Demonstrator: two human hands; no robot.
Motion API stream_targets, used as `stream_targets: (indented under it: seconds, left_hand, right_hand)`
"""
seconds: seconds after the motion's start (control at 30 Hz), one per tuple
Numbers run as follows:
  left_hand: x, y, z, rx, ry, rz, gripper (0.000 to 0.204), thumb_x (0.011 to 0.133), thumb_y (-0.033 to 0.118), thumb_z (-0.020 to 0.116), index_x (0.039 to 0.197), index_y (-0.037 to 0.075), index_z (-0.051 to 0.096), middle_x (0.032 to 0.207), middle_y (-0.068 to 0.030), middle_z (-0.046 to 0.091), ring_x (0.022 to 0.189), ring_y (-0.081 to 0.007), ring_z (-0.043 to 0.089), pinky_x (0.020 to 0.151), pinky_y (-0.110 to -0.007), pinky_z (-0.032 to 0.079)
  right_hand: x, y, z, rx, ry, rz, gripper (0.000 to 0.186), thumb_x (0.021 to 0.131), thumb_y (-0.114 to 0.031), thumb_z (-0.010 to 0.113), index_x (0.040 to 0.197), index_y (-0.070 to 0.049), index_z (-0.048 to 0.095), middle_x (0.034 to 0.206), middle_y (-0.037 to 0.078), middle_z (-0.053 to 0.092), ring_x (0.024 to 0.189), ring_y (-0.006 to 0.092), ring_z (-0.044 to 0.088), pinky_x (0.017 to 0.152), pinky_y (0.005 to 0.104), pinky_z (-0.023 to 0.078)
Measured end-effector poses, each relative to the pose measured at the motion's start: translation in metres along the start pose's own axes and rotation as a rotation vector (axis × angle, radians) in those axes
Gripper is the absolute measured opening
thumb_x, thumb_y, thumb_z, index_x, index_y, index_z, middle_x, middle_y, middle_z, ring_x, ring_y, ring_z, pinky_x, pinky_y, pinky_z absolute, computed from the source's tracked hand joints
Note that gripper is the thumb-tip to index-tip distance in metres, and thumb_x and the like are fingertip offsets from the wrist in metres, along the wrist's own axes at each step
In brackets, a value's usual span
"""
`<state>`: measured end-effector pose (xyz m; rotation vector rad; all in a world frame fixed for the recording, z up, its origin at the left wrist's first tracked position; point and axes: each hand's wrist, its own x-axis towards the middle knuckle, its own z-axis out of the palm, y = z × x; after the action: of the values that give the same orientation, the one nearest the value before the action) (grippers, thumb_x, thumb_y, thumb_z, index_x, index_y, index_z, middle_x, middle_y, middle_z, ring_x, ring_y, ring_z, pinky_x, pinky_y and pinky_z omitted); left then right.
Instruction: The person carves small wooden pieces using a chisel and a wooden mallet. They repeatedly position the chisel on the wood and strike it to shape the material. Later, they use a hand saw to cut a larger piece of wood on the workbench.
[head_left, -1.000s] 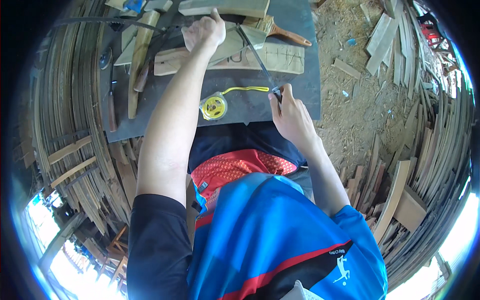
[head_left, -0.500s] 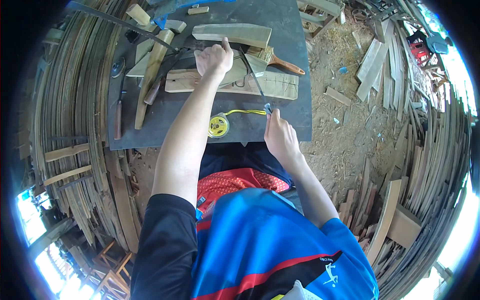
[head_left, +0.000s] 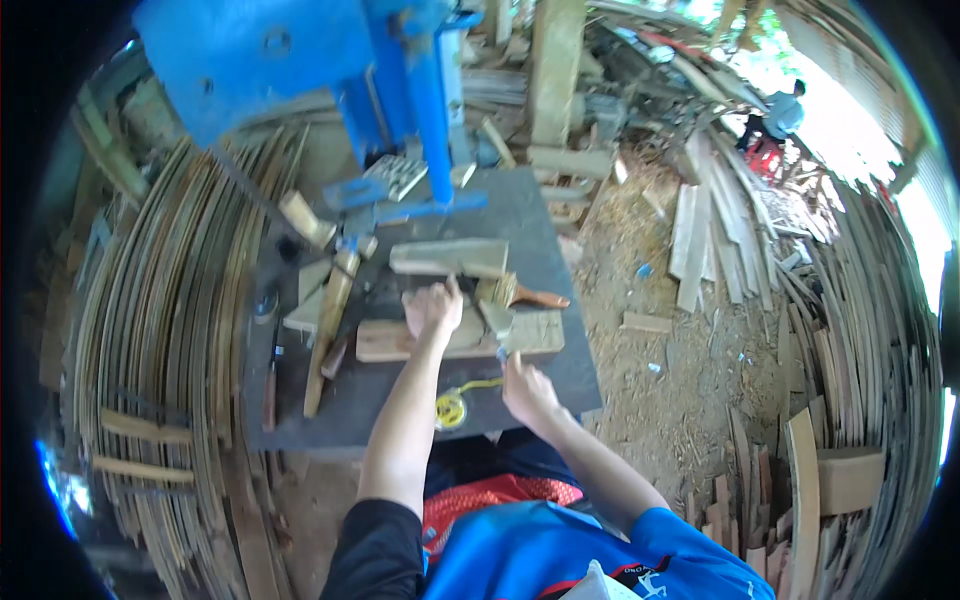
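Note:
My left hand (head_left: pixel 432 310) is closed over a grey-brown wooden piece (head_left: pixel 492 314), its thumb sticking out toward the far side. My right hand (head_left: pixel 528 390) grips the short end of a thin metal-bladed tool (head_left: pixel 503 351); blur hides its exact kind. Under the wooden piece lies a pale board (head_left: pixel 543 335) with pencil marks. Beyond my hands sits a cut wooden block (head_left: pixel 450 257). A brush (head_left: pixel 540 298) with a brown handle lies to the right. Near the table's front edge is a yellow tape measure (head_left: pixel 451 411), its tape partly out.
On the left of the dark table (head_left: pixel 400 432) are a long tapered wooden piece (head_left: pixel 327 350) and a dark-handled tool (head_left: pixel 270 395). A blue machine (head_left: pixel 432 110) rises at the back. Stacked planks (head_left: pixel 170 300) flank the left. A person (head_left: pixel 778 115) sits far right.
The view has tipped upward, bringing in the blue machine and the seated person. My left hand stays on the wooden piece; my right hand still grips the tool, now seen closer to the piece.

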<state>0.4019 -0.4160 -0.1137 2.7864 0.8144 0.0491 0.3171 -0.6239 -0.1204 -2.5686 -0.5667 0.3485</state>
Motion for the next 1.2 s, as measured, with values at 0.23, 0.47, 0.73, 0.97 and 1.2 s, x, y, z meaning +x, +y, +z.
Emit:
stream_targets:
  seconds: [0.23, 0.47, 0.73, 0.97, 1.2]
  left_hand:
    - [-0.008, 0.004, 0.002, -0.031, 0.009, 0.047, 0.069, 0.103, 0.054, 0.028, 0.096, 0.004, 0.076, 0.099, -0.0228, 0.073, 0.100, -0.0363, 0.070, 0.106, -0.048, 0.042]
    - [-0.010, -0.001, -0.010, -0.032, -0.009, 0.016, 0.067, 0.103, 0.056, 0.029, 0.096, 0.011, 0.079, 0.099, -0.0170, 0.075, 0.102, -0.0328, 0.070, 0.105, -0.048, 0.042]
    - [-0.006, -0.011, 0.010, -0.038, 0.022, 0.064, 0.075, 0.105, 0.049, 0.017, 0.098, 0.003, 0.076, 0.106, -0.0209, 0.073, 0.107, -0.0358, 0.068, 0.105, -0.046, 0.043]
    - [-0.006, -0.004, 0.012, -0.006, 0.031, 0.012, 0.069, 0.105, 0.048, 0.026, 0.091, 0.004, 0.077, 0.091, -0.0204, 0.075, 0.094, -0.0318, 0.073, 0.105, -0.047, 0.040]
    - [0.000, -0.002, 0.006, -0.015, -0.023, 0.003, 0.070, 0.105, 0.050, 0.026, 0.091, 0.004, 0.077, 0.091, -0.0206, 0.074, 0.094, -0.0319, 0.072, 0.105, -0.046, 0.040]
  right_hand:
    - [-0.010, 0.020, 0.024, 0.114, 0.120, -0.048, 0.030, 0.103, -0.024, 0.044, 0.120, 0.002, 0.043, 0.072, 0.028, 0.065, 0.069, 0.0484, 0.066, 0.062, 0.0592, 0.052]
    - [-0.004, 0.016, 0.022, 0.136, 0.105, -0.071, 0.030, 0.102, -0.025, 0.047, 0.115, 0.002, 0.043, 0.074, 0.031, 0.066, 0.070, 0.0505, 0.065, 0.063, 0.0607, 0.052]
    - [-0.007, 0.015, -0.003, 0.128, -0.056, -0.044, 0.046, 0.094, -0.034, 0.060, 0.120, 0.004, 0.049, 0.091, 0.030, 0.068, 0.087, 0.0500, 0.066, 0.077, 0.0563, 0.052]
    - [-0.027, 0.020, 0.004, 0.144, 0.092, -0.072, 0.056, 0.095, -0.041, 0.060, 0.130, 0.000, 0.044, 0.101, 0.029, 0.069, 0.096, 0.0478, 0.066, 0.084, 0.0541, 0.052]
    - [-0.020, 0.013, -0.007, 0.183, 0.074, -0.052, 0.049, 0.093, -0.031, 0.064, 0.127, 0.000, 0.047, 0.107, 0.026, 0.067, 0.098, 0.0431, 0.066, 0.083, 0.0502, 0.053]
